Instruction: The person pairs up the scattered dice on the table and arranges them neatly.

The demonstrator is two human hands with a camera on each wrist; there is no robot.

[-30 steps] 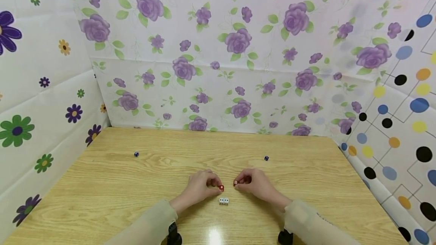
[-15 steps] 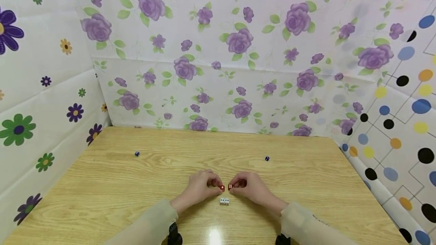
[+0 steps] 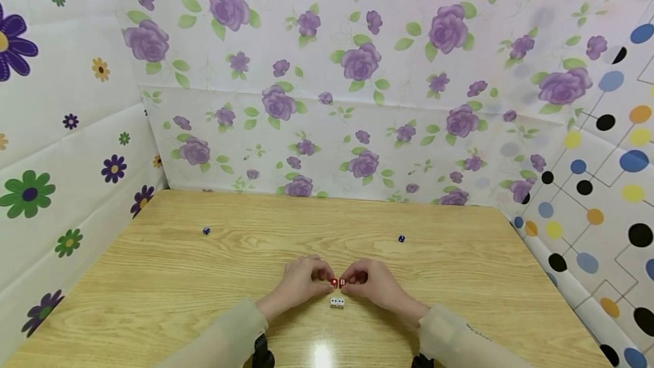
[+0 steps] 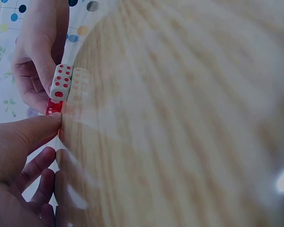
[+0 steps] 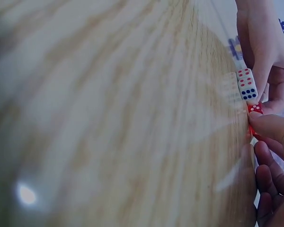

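On a wooden table (image 3: 153, 277), a blue die (image 3: 206, 231) sits far left. Near the front centre, the left hand (image 3: 298, 284) pinches a red die (image 3: 334, 283) in its fingertips, touching a second red die (image 3: 342, 282) pinched by the right hand (image 3: 375, 285). Two white dice (image 3: 336, 302) lie side by side just nearer than the red pair. Another blue die (image 3: 401, 238) rests far right, well apart.

A light wooden table (image 3: 153, 277) carries two white dice (image 3: 336, 302) (side by side), two red dice (image 3: 338, 283) and two scattered blue dice (image 3: 206, 231).
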